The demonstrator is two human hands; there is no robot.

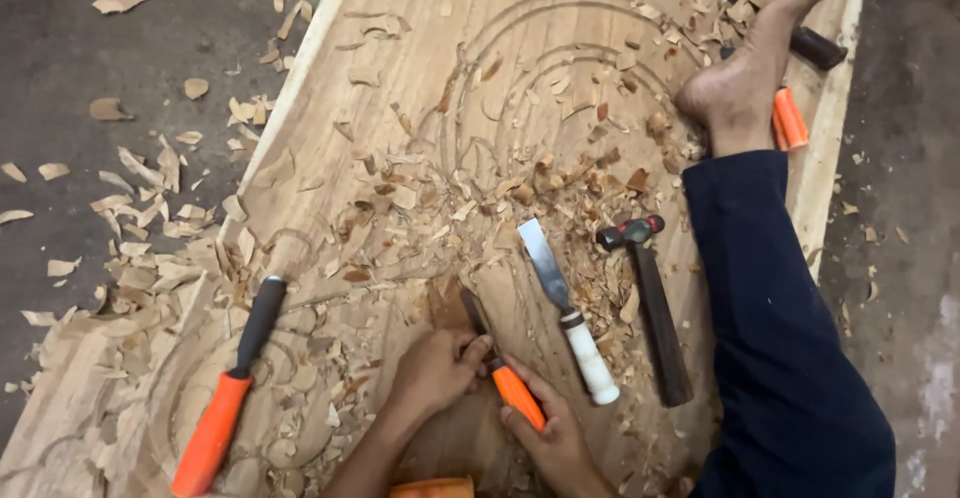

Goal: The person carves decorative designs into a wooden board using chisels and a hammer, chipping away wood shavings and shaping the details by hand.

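While the carved wooden plank (420, 158) lies strewn with wood chips (560, 183), an orange-handled chisel (500, 368) is clamped by the right hand (550, 438), its fingers curled on the handle; the left hand (435, 368), fingers closed, pinches the blade. Just beyond lies a white-handled chisel (565, 308).

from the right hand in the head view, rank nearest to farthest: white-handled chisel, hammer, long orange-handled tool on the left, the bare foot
Measured from the right hand:
1. White-handled chisel, just beyond it, slightly right.
2. Hammer, farther right, lying beside the chisel.
3. Long orange-handled tool, far left on the plank.
4. Bare foot, at the plank's far right end.
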